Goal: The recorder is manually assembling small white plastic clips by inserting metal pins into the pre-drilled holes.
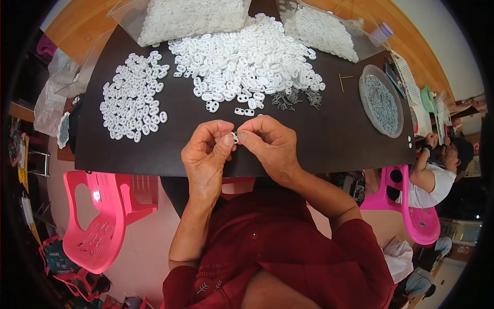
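Observation:
Pinched between the fingertips of both hands is a small white plastic piece (235, 137), mostly hidden by the fingers. My left hand (207, 146) grips it from one side, thumb against forefinger. From the other side my right hand (270, 146) presses thumb and forefinger onto it. Just beyond the hands lie a few loose white oval pieces (244, 111) with two holes each. Behind them spreads a big heap of such pieces (242, 62). Small grey screw-like pins (288, 100) lie at the heap's near right edge.
A second pile of white ovals (133, 98) lies at left on the dark table (329, 139). Clear bins (190, 23) of white pieces stand at the back. A round tub (382, 100) of grey pins is at right. Pink chairs (98, 216) flank me; a person (437, 170) sits at far right.

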`<state>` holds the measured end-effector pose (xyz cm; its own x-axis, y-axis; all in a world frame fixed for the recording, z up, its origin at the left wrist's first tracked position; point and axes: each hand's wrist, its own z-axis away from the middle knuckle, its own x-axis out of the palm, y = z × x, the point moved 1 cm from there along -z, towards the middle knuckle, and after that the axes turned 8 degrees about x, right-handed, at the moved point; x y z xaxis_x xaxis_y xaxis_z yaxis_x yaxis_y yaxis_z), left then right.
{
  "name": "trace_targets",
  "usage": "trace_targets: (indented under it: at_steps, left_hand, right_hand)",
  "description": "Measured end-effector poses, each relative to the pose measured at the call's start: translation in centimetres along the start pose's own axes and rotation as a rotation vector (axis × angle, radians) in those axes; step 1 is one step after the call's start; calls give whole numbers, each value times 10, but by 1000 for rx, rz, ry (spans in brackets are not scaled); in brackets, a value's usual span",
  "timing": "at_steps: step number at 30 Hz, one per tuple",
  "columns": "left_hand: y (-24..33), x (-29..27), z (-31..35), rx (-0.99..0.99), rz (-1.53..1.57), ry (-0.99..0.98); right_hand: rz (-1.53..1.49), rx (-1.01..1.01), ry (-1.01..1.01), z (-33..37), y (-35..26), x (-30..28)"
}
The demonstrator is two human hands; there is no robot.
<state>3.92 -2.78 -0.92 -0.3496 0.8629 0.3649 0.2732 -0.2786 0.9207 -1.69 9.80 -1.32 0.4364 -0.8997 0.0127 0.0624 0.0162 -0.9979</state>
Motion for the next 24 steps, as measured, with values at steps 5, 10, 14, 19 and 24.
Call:
trace_targets:
  at_steps: [5,10,14,19,24]
  left_hand:
    - [-4,1,0,-19,10,46]
    - [-8,-2,2,-48,1,13]
    - [-7,-5,0,-104,37,-15]
    - [-6,-4,0,-116,2,-13]
    - [-6,-5,0,-24,-138,-47]
  right_hand:
    - [-33,-49,1,2,2,7]
    - [-140,-14,-46,2,0,10]
    - [1,12,-17,1,0,4]
    - [-16,34,-56,-1,3,2]
    - [7,31,-57,-2,2,3]
